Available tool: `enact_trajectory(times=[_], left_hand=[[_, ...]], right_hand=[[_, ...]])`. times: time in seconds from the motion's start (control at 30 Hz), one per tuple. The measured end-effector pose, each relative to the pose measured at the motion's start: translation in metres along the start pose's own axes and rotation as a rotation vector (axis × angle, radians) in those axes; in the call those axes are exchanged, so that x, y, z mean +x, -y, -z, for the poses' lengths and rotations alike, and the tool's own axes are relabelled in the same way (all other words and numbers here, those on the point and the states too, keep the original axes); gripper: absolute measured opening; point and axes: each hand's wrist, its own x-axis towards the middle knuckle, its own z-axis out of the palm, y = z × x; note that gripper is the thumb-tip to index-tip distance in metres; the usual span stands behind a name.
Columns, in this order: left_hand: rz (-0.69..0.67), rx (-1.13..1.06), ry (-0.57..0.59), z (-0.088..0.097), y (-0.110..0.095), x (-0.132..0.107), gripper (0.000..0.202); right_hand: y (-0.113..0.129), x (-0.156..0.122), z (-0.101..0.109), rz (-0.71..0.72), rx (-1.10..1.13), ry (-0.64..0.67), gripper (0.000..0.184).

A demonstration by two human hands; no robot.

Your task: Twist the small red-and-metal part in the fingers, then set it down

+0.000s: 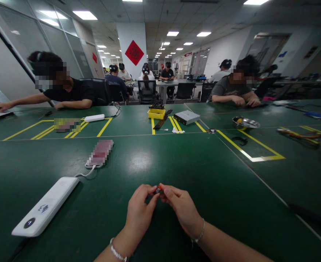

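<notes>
My left hand (pixel 141 205) and my right hand (pixel 181 205) meet fingertip to fingertip above the green table (pixel 127 225). Between them they pinch a small part, dark with an orange-red end (pixel 159 189); its kind is too small to make out. The left thumb and forefinger close on the dark side, while the right thumb and forefinger close on the orange-red side. Fingers cover most of the part. A bracelet circles each wrist.
To the left lies a white power bank (pixel 48 203), cabled to a phone (pixel 100 153). Farther off are a yellow tray (pixel 156 114), a grey box (pixel 187 117), a metal bowl (pixel 247 123) and bundled wires (pixel 302 135). Co-workers sit across the table, left and right.
</notes>
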Motion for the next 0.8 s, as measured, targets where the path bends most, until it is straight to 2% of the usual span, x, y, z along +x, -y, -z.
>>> enact_trajectory(times=[0.17, 0.27, 0.33, 0.4, 0.5, 0.57, 0.6, 0.7, 0.8], left_hand=[[-0.022, 0.015, 0.009, -0.001, 0.001, 0.000, 0.008], [-0.017, 0.031, 0.067, -0.003, 0.002, 0.001, 0.007], [0.007, 0.023, 0.117, -0.005, 0.003, 0.001, 0.015], [0.054, 0.004, 0.141, -0.005, 0.005, 0.002, 0.027], [0.118, -0.006, 0.115, -0.005, 0.009, 0.003, 0.031], [0.135, -0.012, 0.090, -0.004, 0.013, 0.004, 0.030], [0.150, -0.023, 0.080, -0.004, 0.015, 0.004, 0.029], [0.187, -0.074, 0.062, -0.004, 0.020, 0.006, 0.033], [0.197, -0.106, 0.049, -0.004, 0.022, 0.007, 0.035]], right_hand=[[-0.001, 0.001, 0.001, -0.034, -0.005, -0.006, 0.028], [0.001, 0.005, 0.001, -0.057, -0.018, -0.042, 0.024], [0.007, 0.011, 0.004, -0.039, -0.092, -0.071, 0.021], [0.017, 0.021, 0.018, 0.017, -0.199, -0.132, 0.022], [0.041, 0.039, 0.063, 0.188, -0.461, -0.387, 0.028], [0.059, 0.046, 0.109, 0.285, -0.760, -0.652, 0.030], [0.066, 0.046, 0.134, 0.276, -0.923, -0.752, 0.030], [0.080, 0.038, 0.204, 0.054, -1.245, -0.845, 0.027], [0.081, 0.025, 0.250, -0.159, -1.336, -0.961, 0.030]])
